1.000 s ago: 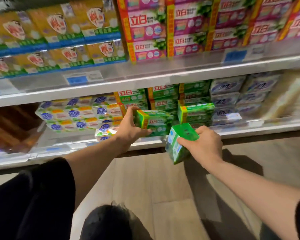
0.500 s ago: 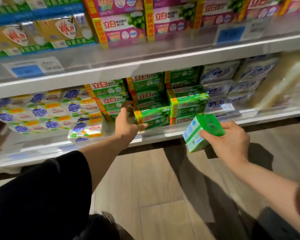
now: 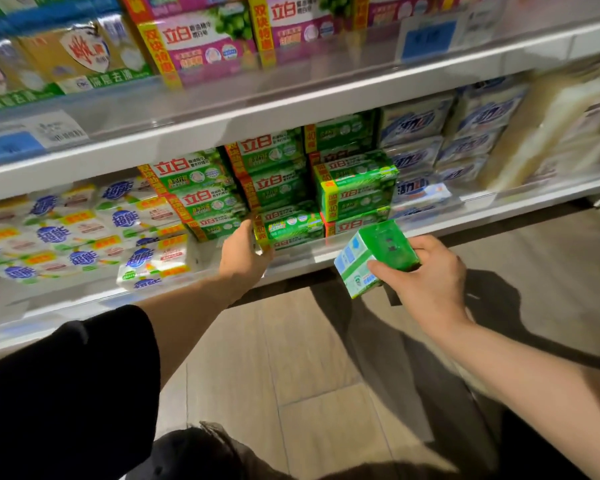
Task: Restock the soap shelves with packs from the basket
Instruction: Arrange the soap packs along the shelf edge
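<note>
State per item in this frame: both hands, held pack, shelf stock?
Left hand: touches low green soap pack on the lower shelf.
Right hand: grips a green soap pack, tilted, off the shelf.
Green stacks: upright.
White-blue packs: stacked, leaning.

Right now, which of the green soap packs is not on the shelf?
The green soap pack gripped by the right hand, held tilted in front of the lower shelf. All the other green packs are stacked on that shelf.

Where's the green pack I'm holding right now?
The green pack is in your right hand, right of centre in the head view, just in front of the lower shelf edge below the green stacks.
</note>
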